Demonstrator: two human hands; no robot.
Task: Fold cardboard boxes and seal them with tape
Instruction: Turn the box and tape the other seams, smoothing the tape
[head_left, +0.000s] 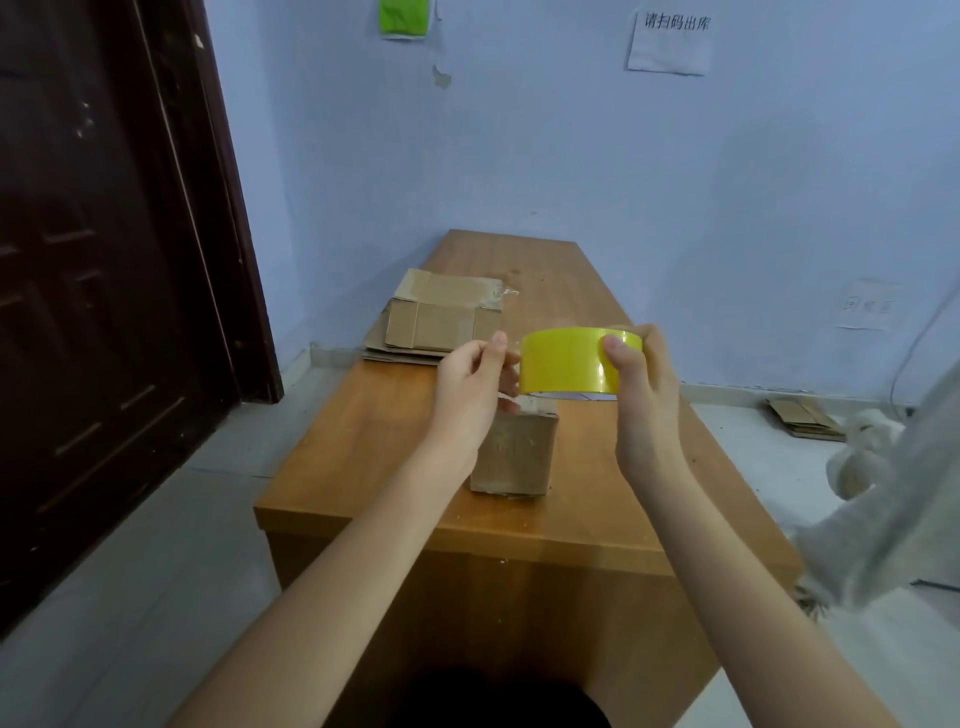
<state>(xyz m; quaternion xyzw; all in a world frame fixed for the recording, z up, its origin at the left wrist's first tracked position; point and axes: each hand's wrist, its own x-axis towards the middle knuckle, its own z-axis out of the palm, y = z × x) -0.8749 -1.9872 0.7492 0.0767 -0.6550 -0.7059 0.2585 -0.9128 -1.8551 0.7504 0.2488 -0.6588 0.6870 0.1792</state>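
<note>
Right hand (636, 384) grips yellow tape roll (569, 364), thumb on outer face, held raised so strip can pull free. Left hand (475, 384) pinches at roll's left edge, likely tape end; strip itself too clear to confirm. Small folded cardboard box (514, 454) stands on wooden table (395, 441) directly below both hands, awaiting sealing. Flat cardboard stack (436, 317) lies farther back.

A pale blue wall (571, 145) fills the back, with chipped paint, a white paper notice (670, 44), a green sheet (404, 18) and a socket (868, 305). A dark brown door (104, 260) stands at the left. A long wooden table (395, 415) runs toward the wall. The floor (130, 571) is light grey.
</note>
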